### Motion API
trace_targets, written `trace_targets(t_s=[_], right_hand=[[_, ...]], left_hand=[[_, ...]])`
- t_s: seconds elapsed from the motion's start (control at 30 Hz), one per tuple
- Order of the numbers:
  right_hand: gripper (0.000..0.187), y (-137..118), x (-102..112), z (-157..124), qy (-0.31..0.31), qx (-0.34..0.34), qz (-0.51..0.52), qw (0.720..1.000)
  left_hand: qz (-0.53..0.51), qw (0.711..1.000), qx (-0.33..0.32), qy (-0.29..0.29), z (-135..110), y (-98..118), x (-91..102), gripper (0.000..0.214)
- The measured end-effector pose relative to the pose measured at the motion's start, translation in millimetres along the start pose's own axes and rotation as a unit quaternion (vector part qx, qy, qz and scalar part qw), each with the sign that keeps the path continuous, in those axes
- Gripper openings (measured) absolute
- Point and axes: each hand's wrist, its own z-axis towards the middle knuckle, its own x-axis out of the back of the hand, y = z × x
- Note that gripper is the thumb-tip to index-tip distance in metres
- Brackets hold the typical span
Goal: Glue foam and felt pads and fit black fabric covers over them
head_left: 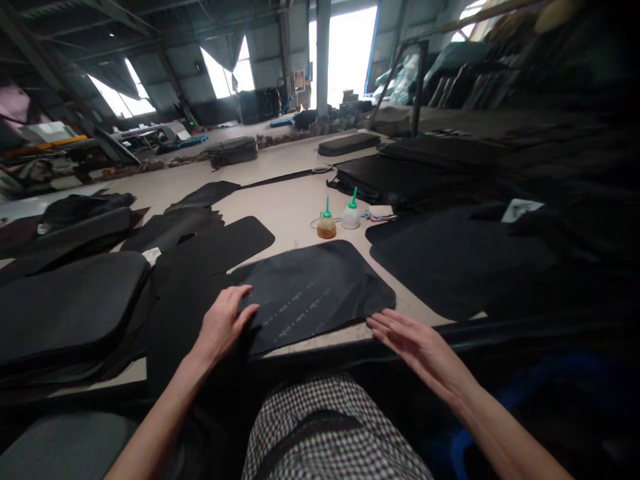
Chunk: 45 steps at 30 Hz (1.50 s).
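Observation:
A black sheet [310,293] with rounded corners and rows of pale printed marks lies flat on the table in front of me. My left hand [225,319] rests at its left side, thumb and fingers apart. At the near right corner, my right hand [407,337] touches or nearly touches the edge with fingers stretched out flat. Another black piece [200,267] lies to the left, partly beneath or against the printed sheet; I cannot tell which. Beyond the sheet stand two squeeze bottles with green nozzles, one with amber contents [327,227] and one whitish [351,215].
Stacked dark pieces [70,303] sit at the left. More dark sheets [465,260] cover the right side, with a small white paper [521,209] on top. Farther back on the pale table [290,193] are more dark stacks [349,143]. The table's near edge borders my checked clothing.

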Motion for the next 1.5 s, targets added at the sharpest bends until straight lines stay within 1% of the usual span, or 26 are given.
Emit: trace_targets(t_s=[0.07,0.13,0.2,0.23,0.3,0.4,0.5,0.63,0.8,0.93,1.0,1.07,1.1,1.13,1.2,1.27,1.3,1.33,1.4,1.5], right_hand=[[0.045,6,12,-16,0.001,0.01,-0.058,0.998],[0.043,14,24,-29,0.003,0.032,-0.113,0.993],[0.041,24,33,-39,0.008,0.058,-0.16,0.985],[0.041,29,37,-42,0.009,0.069,-0.179,0.981],[0.041,39,43,-48,0.01,0.083,-0.203,0.976],[0.042,51,47,-52,0.004,0.092,-0.209,0.973],[0.041,59,48,-51,-0.006,0.094,-0.212,0.973],[0.039,61,44,-48,-0.023,0.085,-0.216,0.972],[0.037,62,36,-45,-0.047,0.088,-0.237,0.967],[0.035,66,29,-44,-0.062,0.089,-0.267,0.958],[0.034,66,23,-45,-0.069,0.095,-0.295,0.948],[0.03,64,16,-45,-0.086,0.123,-0.339,0.929],[0.028,62,11,-45,-0.099,0.15,-0.368,0.912],[0.027,59,7,-44,-0.114,0.187,-0.399,0.891],[0.028,54,-1,-42,-0.142,0.273,-0.454,0.836],[0.034,49,-7,-37,-0.158,0.354,-0.491,0.78],[0.038,47,-8,-35,-0.158,0.382,-0.507,0.756],[0.041,46,-9,-32,-0.153,0.401,-0.523,0.736],[0.044,44,-6,-27,-0.134,0.42,-0.555,0.705],[0.045,39,3,-22,-0.102,0.429,-0.588,0.678]], left_hand=[[-0.097,0.991,-0.068,-0.069,-6,35,-14.8,0.032],[-0.118,0.977,-0.135,-0.117,-8,68,-34.5,0.034],[-0.084,0.971,-0.187,-0.121,-5,94,-55.9,0.038],[-0.058,0.971,-0.202,-0.111,-2,104,-66.3,0.04],[-0.006,0.974,-0.209,-0.088,4,117,-84.3,0.04],[0.049,0.976,-0.199,-0.074,12,123,-101.2,0.035],[0.067,0.976,-0.195,-0.072,13,123,-107.7,0.029],[0.079,0.975,-0.195,-0.065,12,121,-111.5,0.023],[0.092,0.975,-0.196,-0.058,12,121,-113.2,0.021],[0.116,0.969,-0.211,-0.056,12,124,-112.1,0.022],[0.129,0.965,-0.219,-0.058,12,125,-112.6,0.021],[0.131,0.967,-0.212,-0.058,13,126,-113.4,0.018],[0.125,0.97,-0.201,-0.056,15,126,-113.6,0.017],[0.113,0.974,-0.188,-0.056,16,126,-113.3,0.017],[0.074,0.982,-0.16,-0.061,20,125,-111.5,0.018],[0.023,0.988,-0.138,-0.071,25,123,-108.2,0.019],[-0.003,0.988,-0.133,-0.076,28,121,-106.5,0.019],[-0.029,0.988,-0.129,-0.078,31,120,-105.1,0.018],[-0.076,0.986,-0.124,-0.078,38,116,-103.4,0.018],[-0.132,0.981,-0.117,-0.079,46,109,-104.0,0.017]])
